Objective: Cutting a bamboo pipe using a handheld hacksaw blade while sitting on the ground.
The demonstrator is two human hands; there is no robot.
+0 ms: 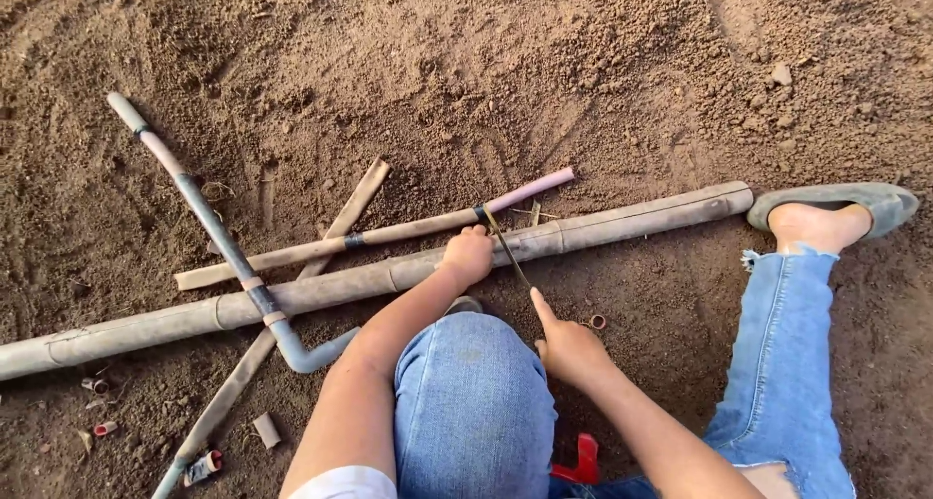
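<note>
- The bare dirt ground (544, 62) filled the view, loose and brown.
- A long, thick bamboo pole (622, 223) lay across it from lower left to upper right; its right end was near a foot in a grey shoe (846, 200).
- A grey pipe (216, 232) with a bent lower end lay across the pole at the left.
- A thinner stick (408, 229) with a pink end lay just behind the pole.
- The knee (474, 402) in blue jeans sat between the arms.
- The left hand (468, 254) was closed in a fist grip, resting on the pole beside the stick.
- The right hand (569, 348) gripped the handle of a thin saw (507, 249), forefinger stretched along it, the blade reaching the stick.
- Short cut pieces (597, 321) lay scattered on the dirt.
</note>
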